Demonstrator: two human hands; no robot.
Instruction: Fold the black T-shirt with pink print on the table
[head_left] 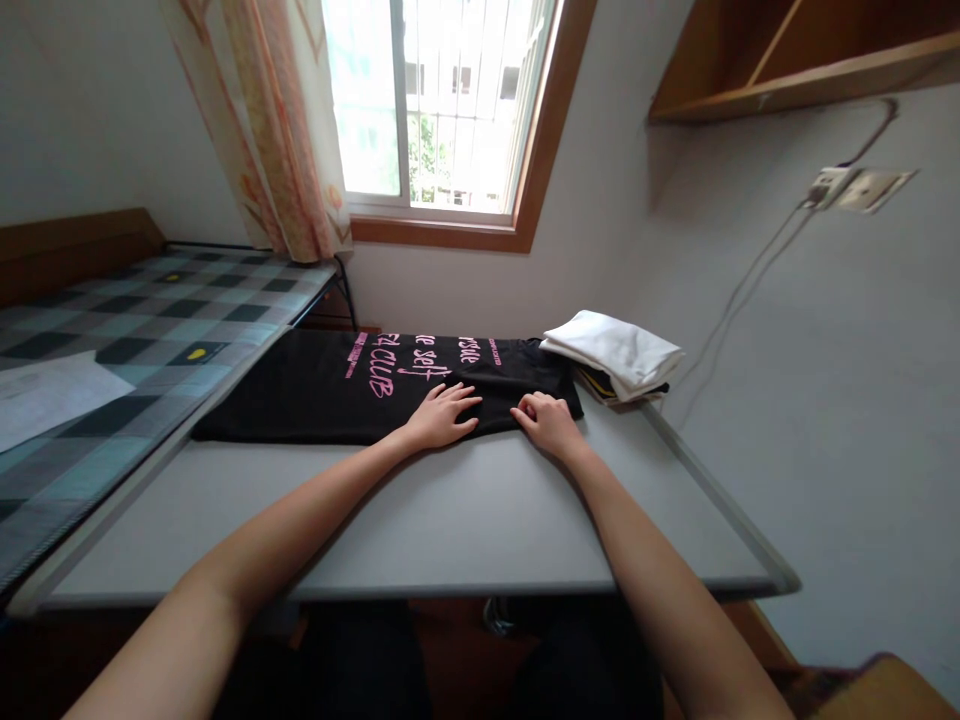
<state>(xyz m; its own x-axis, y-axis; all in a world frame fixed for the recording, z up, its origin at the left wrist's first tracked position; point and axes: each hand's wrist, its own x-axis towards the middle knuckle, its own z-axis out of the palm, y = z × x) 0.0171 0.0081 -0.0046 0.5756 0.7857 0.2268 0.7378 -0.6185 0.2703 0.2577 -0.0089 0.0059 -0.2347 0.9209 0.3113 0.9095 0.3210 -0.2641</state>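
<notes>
A black T-shirt (322,400) with pink lettering lies folded into a long strip across the far part of the white table (450,530). My left hand (444,415) rests flat on the cloth near its front edge, fingers spread, just right of the lettering. Close by on the right, my right hand (551,422) has its fingers curled together at the shirt's near edge, pinching the black fabric. Beyond that hand, a stack of folded clothes, with a white garment (619,352) on top and darker cloth beneath, touches the shirt's right end.
On the left stands a bed with a checked mattress (150,310) and papers (56,395) on it. Ahead are a window (439,110) and a curtain (274,130). Cords run from a wall socket (862,188) at right, below a wooden shelf (817,75).
</notes>
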